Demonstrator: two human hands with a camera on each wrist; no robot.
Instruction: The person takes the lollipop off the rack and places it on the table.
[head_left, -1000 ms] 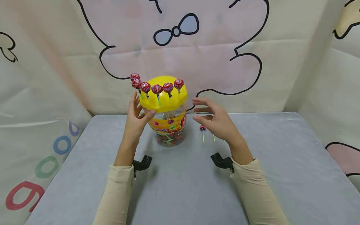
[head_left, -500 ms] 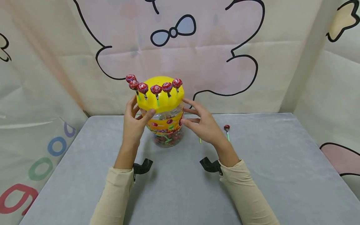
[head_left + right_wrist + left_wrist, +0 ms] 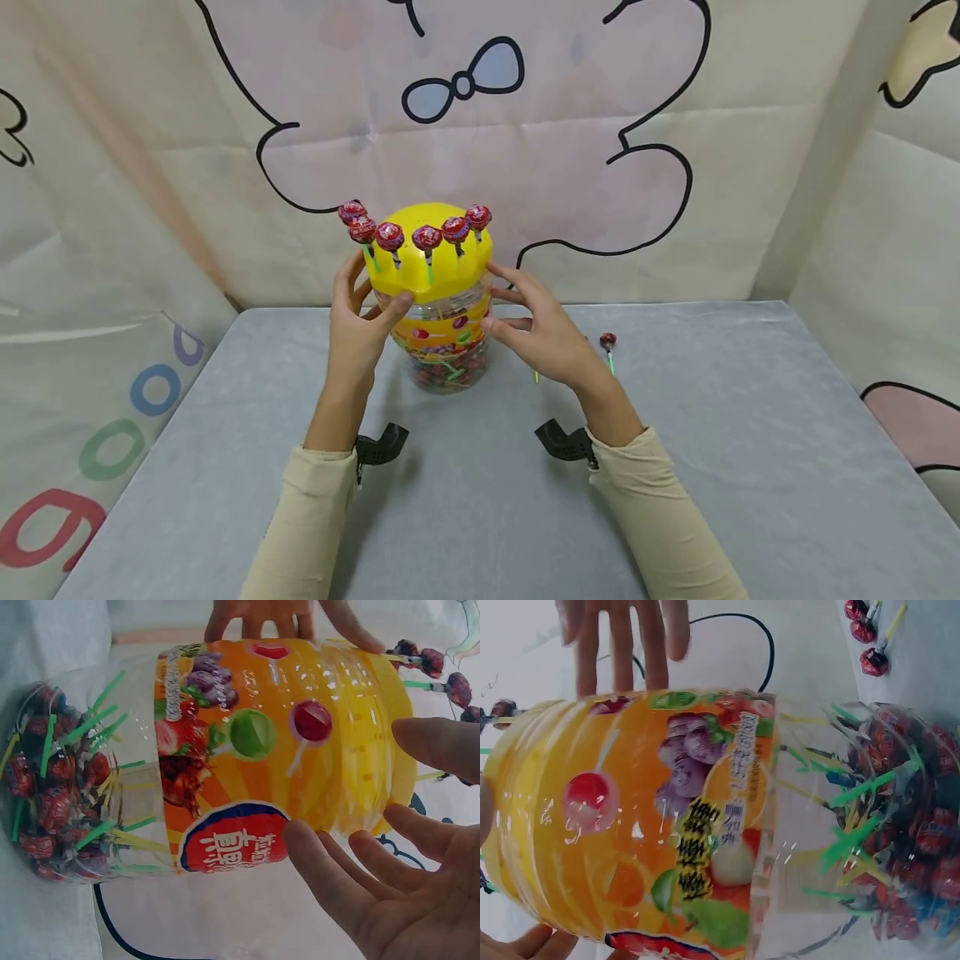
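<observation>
Left hand [image 3: 360,327] and right hand [image 3: 551,337] gripped jar [image 3: 438,335] from both sides; jar stood upright on counter [image 3: 465,492]. Part-filled, probably fairly light, stiff, slick; surest hold seemed two-handed below lid [image 3: 435,287], clear of fragile-looking lollipops [image 3: 427,238].

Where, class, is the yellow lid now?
In the head view, the yellow lid caps the labelled jar, just left of centre, between the left hand and right hand, bearing lollipops.
</observation>
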